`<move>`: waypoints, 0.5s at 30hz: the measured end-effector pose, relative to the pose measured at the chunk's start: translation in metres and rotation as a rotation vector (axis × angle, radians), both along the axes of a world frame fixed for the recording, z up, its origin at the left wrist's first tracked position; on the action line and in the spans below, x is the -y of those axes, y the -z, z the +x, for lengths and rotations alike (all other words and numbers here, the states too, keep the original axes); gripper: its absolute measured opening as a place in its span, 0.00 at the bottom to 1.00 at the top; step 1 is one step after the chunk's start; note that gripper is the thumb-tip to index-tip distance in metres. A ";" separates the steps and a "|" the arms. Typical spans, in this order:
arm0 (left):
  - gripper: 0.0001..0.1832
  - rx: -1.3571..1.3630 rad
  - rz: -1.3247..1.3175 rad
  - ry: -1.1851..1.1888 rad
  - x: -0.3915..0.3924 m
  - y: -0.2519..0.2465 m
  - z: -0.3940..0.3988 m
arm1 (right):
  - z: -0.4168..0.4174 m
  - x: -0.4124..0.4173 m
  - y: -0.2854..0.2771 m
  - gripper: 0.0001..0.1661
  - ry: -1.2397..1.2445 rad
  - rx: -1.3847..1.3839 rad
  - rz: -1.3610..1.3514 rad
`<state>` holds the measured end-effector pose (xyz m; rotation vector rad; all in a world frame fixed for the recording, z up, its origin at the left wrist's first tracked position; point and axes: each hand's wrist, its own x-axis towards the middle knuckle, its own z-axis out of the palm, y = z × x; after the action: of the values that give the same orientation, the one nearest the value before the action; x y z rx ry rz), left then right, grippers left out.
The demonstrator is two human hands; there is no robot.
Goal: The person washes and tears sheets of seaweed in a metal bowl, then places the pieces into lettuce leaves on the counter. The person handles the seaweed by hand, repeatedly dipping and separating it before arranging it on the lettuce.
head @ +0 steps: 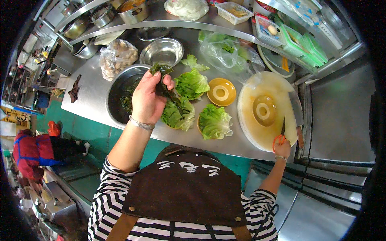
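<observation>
Raised above the steel counter, my left hand grips dark green seaweed, part of which hangs below the fingers over a lettuce-lined dish. Behind the wrist is a large steel bowl with more seaweed in dark liquid. Lettuce leaves cover several small dishes, one leaf lying nearer me. My right hand holds orange-handled scissors by the handles, blades pointing away over a round cutting board. On that board sits an upturned yellow dish; another yellow dish is beside it on the counter.
A cleaver rests along the board's right edge. Farther back are a steel basin, a bag of brownish food and a plastic bag of greens. A shelf with pots and baskets crosses above. One person is at left.
</observation>
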<state>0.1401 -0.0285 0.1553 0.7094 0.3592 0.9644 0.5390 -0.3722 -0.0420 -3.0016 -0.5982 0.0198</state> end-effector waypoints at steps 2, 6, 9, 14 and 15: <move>0.06 -0.023 0.018 -0.001 0.000 0.002 -0.003 | -0.005 -0.005 -0.006 0.27 0.040 -0.061 0.026; 0.06 -0.056 -0.002 0.006 -0.001 0.004 -0.002 | 0.024 0.048 0.022 0.25 0.130 -0.339 0.247; 0.05 -0.070 -0.016 -0.033 -0.002 0.007 -0.012 | -0.001 0.056 0.000 0.20 0.145 -0.710 0.785; 0.07 0.050 -0.075 -0.041 -0.005 0.013 -0.020 | -0.135 -0.024 -0.069 0.16 -0.073 -0.896 1.363; 0.07 0.057 -0.069 -0.050 -0.005 0.013 -0.020 | -0.154 -0.043 -0.072 0.16 -0.028 -0.917 1.317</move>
<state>0.1201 -0.0238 0.1422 0.6118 0.3601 1.0132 0.3846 -0.3291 0.0303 -1.4600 -0.3027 0.6552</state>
